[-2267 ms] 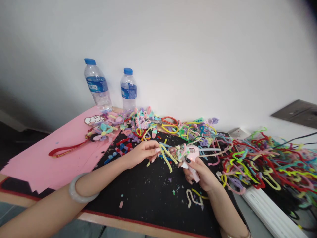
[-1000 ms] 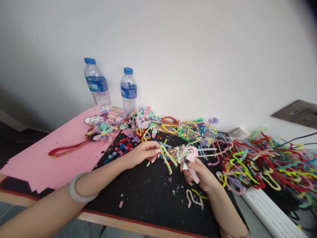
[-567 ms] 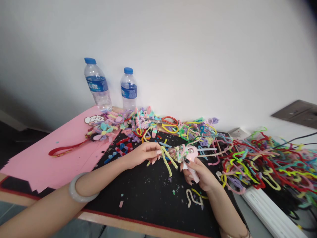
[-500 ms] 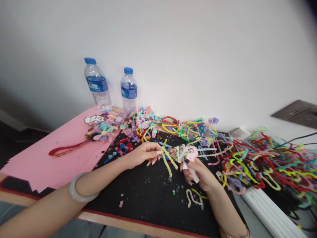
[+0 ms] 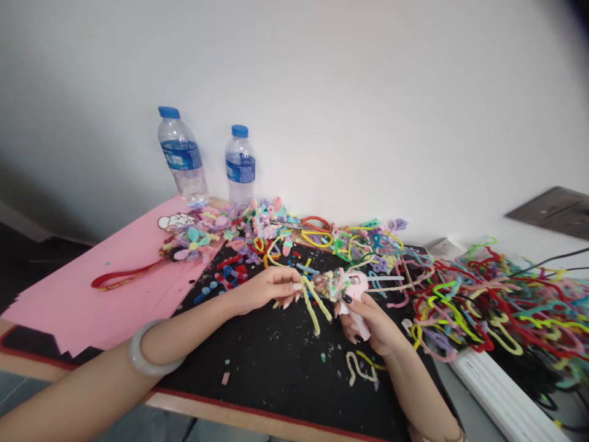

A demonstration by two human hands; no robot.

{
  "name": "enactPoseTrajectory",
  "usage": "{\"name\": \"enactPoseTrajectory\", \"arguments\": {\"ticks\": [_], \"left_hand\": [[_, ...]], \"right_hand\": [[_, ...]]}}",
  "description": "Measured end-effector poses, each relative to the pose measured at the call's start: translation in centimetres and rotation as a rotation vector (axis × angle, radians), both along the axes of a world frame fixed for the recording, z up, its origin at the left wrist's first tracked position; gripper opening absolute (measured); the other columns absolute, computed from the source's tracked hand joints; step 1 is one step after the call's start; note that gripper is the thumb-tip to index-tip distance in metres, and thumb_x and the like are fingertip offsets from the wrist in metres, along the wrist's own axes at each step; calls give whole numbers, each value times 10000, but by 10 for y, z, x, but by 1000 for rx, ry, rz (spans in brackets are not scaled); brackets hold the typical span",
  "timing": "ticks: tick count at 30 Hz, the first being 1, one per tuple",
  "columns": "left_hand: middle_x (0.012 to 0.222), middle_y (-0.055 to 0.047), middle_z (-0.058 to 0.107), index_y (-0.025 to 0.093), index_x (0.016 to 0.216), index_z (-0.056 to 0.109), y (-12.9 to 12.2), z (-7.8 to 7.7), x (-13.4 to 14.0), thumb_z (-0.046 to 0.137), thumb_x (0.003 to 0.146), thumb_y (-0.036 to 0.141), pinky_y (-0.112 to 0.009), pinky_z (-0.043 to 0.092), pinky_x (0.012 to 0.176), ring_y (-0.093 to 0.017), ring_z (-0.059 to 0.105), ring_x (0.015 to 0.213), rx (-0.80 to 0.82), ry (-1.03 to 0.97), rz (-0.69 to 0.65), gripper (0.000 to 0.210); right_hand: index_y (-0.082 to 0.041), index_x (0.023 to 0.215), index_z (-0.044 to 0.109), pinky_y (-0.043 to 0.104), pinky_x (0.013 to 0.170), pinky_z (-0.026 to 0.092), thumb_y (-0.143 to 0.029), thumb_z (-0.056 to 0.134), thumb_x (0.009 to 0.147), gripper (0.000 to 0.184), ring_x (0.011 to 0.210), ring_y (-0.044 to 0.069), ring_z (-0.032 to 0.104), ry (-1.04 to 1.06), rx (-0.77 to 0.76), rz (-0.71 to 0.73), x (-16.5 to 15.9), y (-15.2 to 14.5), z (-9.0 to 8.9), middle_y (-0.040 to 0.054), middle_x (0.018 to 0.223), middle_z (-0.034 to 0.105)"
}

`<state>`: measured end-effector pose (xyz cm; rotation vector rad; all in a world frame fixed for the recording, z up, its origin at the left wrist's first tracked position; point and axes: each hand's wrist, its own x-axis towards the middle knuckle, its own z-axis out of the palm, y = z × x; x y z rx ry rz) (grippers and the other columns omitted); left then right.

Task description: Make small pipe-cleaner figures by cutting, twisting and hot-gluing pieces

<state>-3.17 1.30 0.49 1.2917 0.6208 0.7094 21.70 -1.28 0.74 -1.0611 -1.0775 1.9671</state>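
My left hand pinches a pale yellow pipe cleaner at its bend, and its two legs hang down to the right. Fingers of my right hand are wrapped round the handle of a pink and white hot glue gun. A translucent glue stick juts from the gun's rear. Colourful fuzz and bits cover the front of the gun, which points left at the pipe cleaner; whether the nozzle touches it I cannot tell. Below my right hand, short cream and yellow pipe cleaner pieces lie on the black mat.
Pink sheets lie left, bearing a red strap and fuzzy flowers. Two water bottles stand by the wall. Scissors rest among pipe cleaners behind my hands. A large tangle and a white power strip are right.
My left hand and the yellow pipe cleaner have shifted very slightly right and down. The hot glue gun stays in my right hand, nearly still.
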Motion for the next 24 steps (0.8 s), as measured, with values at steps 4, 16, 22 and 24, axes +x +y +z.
{"name": "enactPoseTrajectory", "arguments": {"ticks": [4,16,22,24], "left_hand": [[601,23,513,132,759,530,0,0,0,545,836,385,-205,330,492,-70,452,493,-2,0,-16,265],[628,24,518,132,755,520,-1,1,0,531,853,345,-201,332,502,-65,464,503,1,14,-52,235],[616,26,519,129,767,526,-1,3,0,536,847,369,-201,342,508,-65,459,498,3,25,-53,253],[597,30,510,129,775,528,0,3,0,534,846,378,-202,346,510,-68,455,497,0,35,-47,259]], "right_hand": [[-125,750,594,171,353,374,-430,666,739,313,379,43,308,2,4,7,1,0,-1,-69,463,382],[-127,754,594,171,353,379,-417,672,739,301,382,44,323,12,2,-2,0,0,-1,-68,466,386],[-120,773,601,170,352,376,-425,656,753,310,377,42,331,19,14,5,2,1,-2,-64,474,395],[-121,776,600,172,353,377,-428,653,755,312,377,43,332,28,19,-1,2,1,-2,-63,476,399]]}}
